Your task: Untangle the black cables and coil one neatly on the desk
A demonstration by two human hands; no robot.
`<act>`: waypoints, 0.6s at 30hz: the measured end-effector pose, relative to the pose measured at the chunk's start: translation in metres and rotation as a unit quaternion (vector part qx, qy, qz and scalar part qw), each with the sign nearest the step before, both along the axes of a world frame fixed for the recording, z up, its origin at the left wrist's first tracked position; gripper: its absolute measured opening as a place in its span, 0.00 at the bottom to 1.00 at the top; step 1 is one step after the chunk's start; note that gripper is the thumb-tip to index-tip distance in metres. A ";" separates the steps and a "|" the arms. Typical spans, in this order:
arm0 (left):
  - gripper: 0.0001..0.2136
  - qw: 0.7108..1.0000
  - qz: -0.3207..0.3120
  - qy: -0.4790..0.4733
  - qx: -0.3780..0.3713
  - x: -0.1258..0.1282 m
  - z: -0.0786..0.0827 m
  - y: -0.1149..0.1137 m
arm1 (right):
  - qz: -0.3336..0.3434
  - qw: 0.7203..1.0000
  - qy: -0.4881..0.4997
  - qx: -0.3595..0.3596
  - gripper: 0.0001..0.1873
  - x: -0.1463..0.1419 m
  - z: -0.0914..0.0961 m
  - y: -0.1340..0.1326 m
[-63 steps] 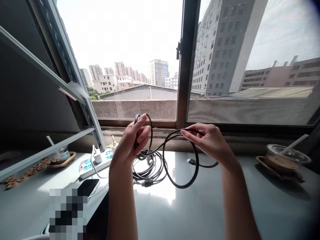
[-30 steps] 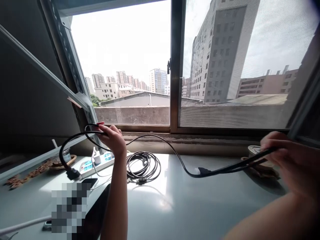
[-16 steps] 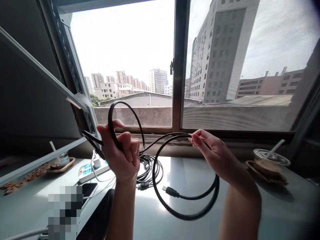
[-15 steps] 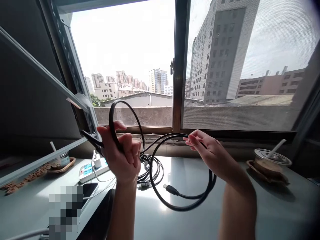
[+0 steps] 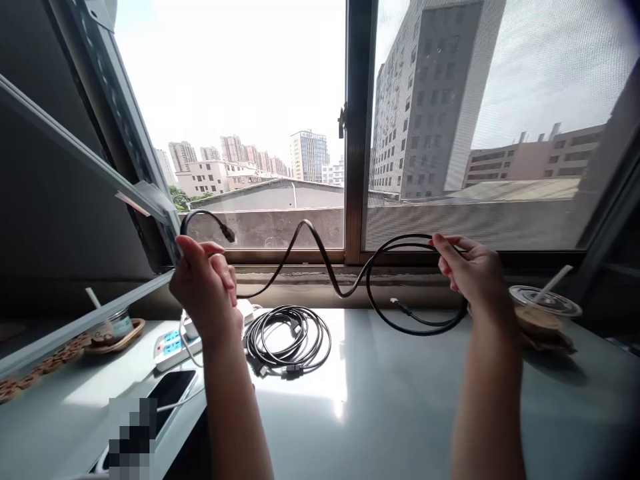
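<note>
A black cable [image 5: 320, 257] stretches between my two raised hands above the grey table [image 5: 390, 400]. My left hand [image 5: 205, 290] is closed around one end, and the plug [image 5: 228, 233] curls up above it. My right hand [image 5: 470, 270] pinches the other part, where the cable forms a loop [image 5: 415, 323] hanging below my fingers with a small connector inside it. A second black cable lies coiled [image 5: 290, 337] on the table between my arms.
A white power strip [image 5: 173, 340] with a charger sits left of the coil, a phone [image 5: 170, 390] in front of it. A lidded iced drink [image 5: 543, 310] stands at the right. A small jar on a wooden tray [image 5: 113, 330] is far left. The window frame [image 5: 357, 133] is behind.
My hands have moved apart, drawing the cable out between them. The loop that hung near the table's middle is now smaller and under my right hand. The view has tilted up slightly.
</note>
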State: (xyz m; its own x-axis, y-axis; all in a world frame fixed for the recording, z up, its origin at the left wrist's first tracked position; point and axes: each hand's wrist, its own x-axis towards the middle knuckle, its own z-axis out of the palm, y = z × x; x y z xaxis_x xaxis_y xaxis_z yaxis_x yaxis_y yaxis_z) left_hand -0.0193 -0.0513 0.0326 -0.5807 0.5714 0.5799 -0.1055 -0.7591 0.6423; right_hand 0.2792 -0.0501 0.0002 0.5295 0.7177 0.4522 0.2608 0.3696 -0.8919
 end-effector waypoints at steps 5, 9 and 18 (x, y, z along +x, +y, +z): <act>0.27 0.999 -0.020 -0.031 -0.002 -0.003 0.002 -0.004 | 0.000 1.000 0.028 -0.008 0.25 0.002 -0.008 0.020; 0.30 0.996 -0.008 -0.017 0.088 0.014 0.002 -0.013 | 0.138 0.987 0.085 -0.006 0.26 -0.023 -0.001 0.020; 0.34 0.973 -0.092 0.070 0.198 0.048 -0.010 -0.023 | 0.371 0.922 0.098 -0.056 0.26 -0.087 0.002 0.018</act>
State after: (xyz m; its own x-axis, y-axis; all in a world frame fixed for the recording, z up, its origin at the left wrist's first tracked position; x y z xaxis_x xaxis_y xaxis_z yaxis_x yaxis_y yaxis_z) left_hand 0.0286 -0.0746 0.0225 -0.3885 0.3739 0.8422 -0.1960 -0.9266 0.3209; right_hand 0.1927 -0.0325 0.0020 -0.0630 0.9513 0.3017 -0.1978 0.2844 -0.9381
